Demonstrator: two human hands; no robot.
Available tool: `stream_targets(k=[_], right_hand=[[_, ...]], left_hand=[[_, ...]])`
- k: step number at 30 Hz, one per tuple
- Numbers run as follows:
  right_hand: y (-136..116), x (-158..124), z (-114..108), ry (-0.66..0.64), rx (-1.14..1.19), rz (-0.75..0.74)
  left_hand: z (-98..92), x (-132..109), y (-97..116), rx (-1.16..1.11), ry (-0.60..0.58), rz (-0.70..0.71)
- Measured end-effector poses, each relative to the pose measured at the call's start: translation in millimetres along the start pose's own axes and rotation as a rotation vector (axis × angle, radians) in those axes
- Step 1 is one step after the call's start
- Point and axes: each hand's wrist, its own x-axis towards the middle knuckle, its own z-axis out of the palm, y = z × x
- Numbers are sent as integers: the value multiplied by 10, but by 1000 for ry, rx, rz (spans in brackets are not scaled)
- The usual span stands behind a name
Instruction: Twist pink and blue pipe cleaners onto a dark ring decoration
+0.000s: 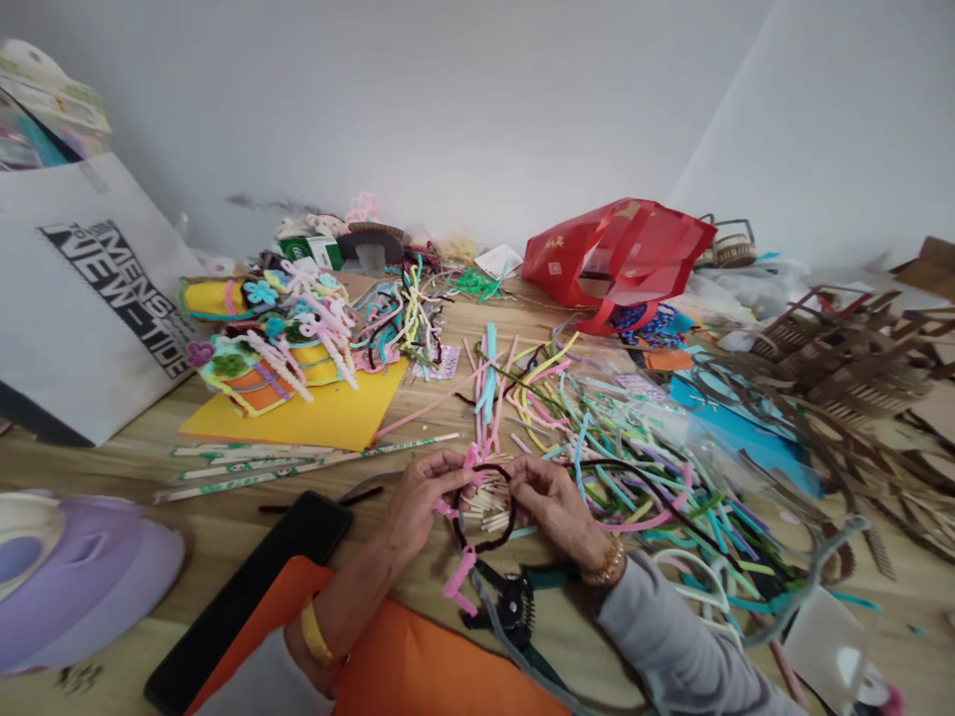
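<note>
A dark brown pipe cleaner (pixel 513 517) is bent into a ring between my hands, with a long tail running off to the right. Short twisted pink pipe cleaner pieces (pixel 461 582) sit along the left side of the ring. My left hand (pixel 429 497) pinches the ring's upper left, where a pink piece wraps it. With thumb and fingers, my right hand (pixel 556 507) grips the brown pipe cleaner at the right of the ring. Black-and-green pliers (pixel 514 607) lie on the table just below the ring. Short pale sticks (pixel 492 497) show behind it.
Loose coloured pipe cleaners (pixel 657 477) spread to the right. An orange sheet (pixel 418 656) and a black phone-like slab (pixel 254 597) lie in front. Finished pipe cleaner crafts (pixel 276 338) rest on yellow sheets (pixel 358 418). A red bag (pixel 619 249), white bag (pixel 82 298) and purple device (pixel 90 577) stand around.
</note>
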Motion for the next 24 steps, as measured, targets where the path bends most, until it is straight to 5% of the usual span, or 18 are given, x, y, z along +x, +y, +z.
stream_targets(k=[24], right_hand=[[-11,-5,4,26,38,0]], left_hand=[[56,-13,104,-134,51,-37]])
